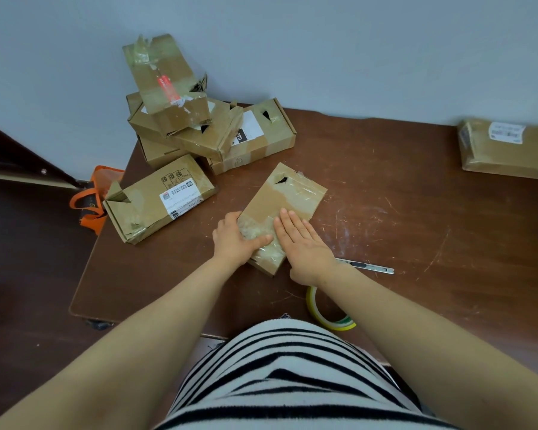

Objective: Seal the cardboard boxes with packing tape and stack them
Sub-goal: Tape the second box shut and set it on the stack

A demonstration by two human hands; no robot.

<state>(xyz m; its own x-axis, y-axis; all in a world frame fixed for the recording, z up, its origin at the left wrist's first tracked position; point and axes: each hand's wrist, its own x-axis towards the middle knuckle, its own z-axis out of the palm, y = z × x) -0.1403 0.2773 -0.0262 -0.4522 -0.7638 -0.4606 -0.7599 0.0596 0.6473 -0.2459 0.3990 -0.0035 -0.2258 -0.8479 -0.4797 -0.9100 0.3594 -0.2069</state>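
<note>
A small flat cardboard box (288,197) lies on the brown table (416,228) in front of me, with clear tape over its near end. My left hand (235,240) holds the box's near left edge, thumb laid across the tape. My right hand (302,243) lies flat with straight fingers on the box's near right corner. A roll of packing tape (316,308) with a yellow-green rim stands just under my right wrist. A heap of taped boxes (196,125) sits at the table's back left, one box (165,79) tilted on top.
A utility knife (367,266) lies right of my right hand. A labelled box (159,198) rests near the table's left edge, and another box (507,148) sits at the far right. An orange bag (94,197) is on the floor beside the table.
</note>
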